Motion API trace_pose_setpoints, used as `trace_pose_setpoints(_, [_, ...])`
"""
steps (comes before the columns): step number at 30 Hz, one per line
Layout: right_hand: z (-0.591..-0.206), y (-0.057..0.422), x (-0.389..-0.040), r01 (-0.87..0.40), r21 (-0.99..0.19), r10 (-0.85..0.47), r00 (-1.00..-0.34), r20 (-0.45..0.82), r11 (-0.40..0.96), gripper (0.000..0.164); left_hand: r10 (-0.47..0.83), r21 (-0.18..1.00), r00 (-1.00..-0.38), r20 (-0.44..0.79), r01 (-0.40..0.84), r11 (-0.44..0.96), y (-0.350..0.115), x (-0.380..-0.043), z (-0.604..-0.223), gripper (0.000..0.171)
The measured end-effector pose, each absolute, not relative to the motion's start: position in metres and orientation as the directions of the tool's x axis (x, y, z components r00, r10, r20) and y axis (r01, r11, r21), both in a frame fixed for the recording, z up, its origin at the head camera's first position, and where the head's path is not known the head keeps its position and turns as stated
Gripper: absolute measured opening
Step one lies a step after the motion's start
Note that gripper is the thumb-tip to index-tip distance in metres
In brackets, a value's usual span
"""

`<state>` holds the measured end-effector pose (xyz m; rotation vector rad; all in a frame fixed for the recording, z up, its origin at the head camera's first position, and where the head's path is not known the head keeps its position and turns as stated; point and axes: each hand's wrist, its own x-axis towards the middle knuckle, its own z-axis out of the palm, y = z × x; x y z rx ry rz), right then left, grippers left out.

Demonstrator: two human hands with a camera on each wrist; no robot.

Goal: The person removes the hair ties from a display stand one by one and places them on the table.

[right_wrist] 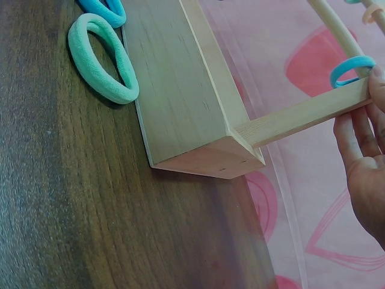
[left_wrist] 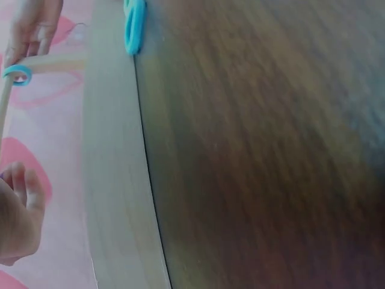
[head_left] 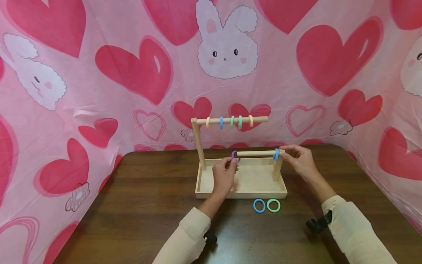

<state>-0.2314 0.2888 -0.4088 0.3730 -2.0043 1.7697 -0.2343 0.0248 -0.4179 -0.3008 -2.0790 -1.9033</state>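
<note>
A wooden stand has a shallow tray base, an upper bar and a lower bar. My left hand pinches a purple hair tie at the lower bar's free left end; whether it encircles the bar, I cannot tell. With thumb and fingers, my right hand grips the top of the short right post. A blue hair tie hangs on the lower bar beside that post. The left wrist view catches only part of the left hand, at its edge.
Several hair ties in peach, blue and green hang along the upper bar, a green one among them. In front of the tray, a blue hair tie and a green hair tie lie on the dark wooden table. Behind is a pink heart-patterned cloth.
</note>
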Motion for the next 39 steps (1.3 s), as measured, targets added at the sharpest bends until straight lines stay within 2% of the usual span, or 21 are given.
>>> trace_pose_setpoints(7, [-0.408,0.289,-0.231,-0.476,-0.867,0.081,-0.868,0.491,0.147,0.027,-0.021,0.983,-0.984,0.174,0.175,-0.049,0.024,-0.232,-0.417,0.019])
trace_pose_setpoints(17, [-0.409,0.289,-0.231,-0.476,-0.868,0.082,-0.868,0.490,0.144,0.028,0.121,0.989,-0.993,-0.016,-0.033,-0.142,0.021,-0.226,-0.417,0.024])
trace_pose_setpoints(39, [-0.408,0.288,-0.229,-0.462,-0.870,0.091,-0.872,0.481,0.171,0.024,0.305,0.961,-0.932,-0.194,-0.242,-0.130,0.009,-0.221,-0.427,0.020])
